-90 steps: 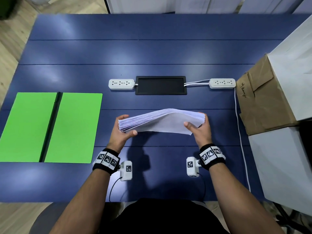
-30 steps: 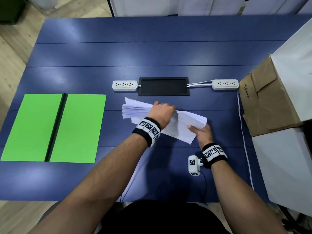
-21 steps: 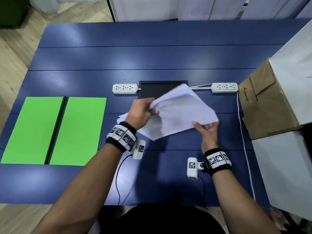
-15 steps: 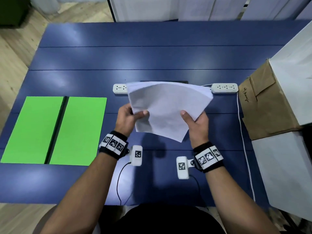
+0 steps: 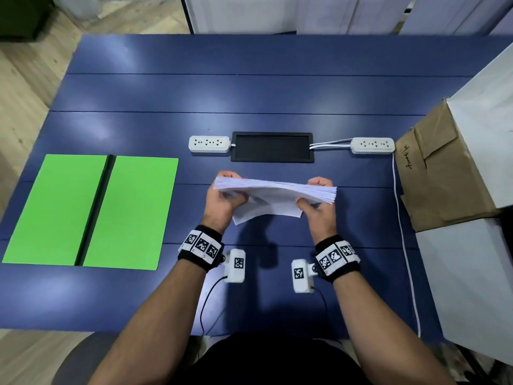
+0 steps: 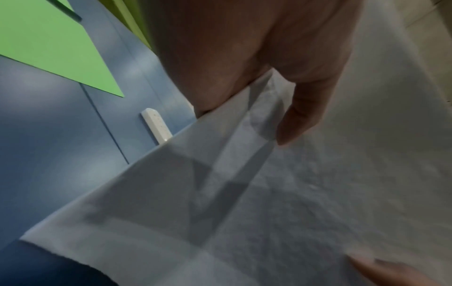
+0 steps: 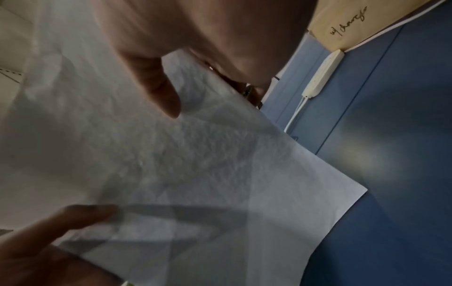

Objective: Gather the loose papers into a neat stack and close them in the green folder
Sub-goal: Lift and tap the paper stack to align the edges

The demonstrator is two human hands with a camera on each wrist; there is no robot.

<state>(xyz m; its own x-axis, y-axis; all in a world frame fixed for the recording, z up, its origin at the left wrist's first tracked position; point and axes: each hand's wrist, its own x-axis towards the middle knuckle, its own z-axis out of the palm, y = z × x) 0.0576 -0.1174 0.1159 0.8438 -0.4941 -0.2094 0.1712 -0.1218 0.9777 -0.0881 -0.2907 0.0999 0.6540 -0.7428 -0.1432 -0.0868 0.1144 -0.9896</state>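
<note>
We see the green folder (image 5: 88,211) lying open and flat at the table's (image 5: 249,93) left, nothing in it, well apart from the hands. Center: left hand (image 5: 223,201) and right hand (image 5: 316,211) each grip an end of the paper stack (image 5: 277,191), held above the table; fingers mostly hidden behind the sheets, and both wrist views are blurred. Behind: two power strips (image 5: 209,143) w/ a black panel (image 5: 273,147) between. Right: brown cardboard box (image 5: 433,173), partly cut off.
</note>
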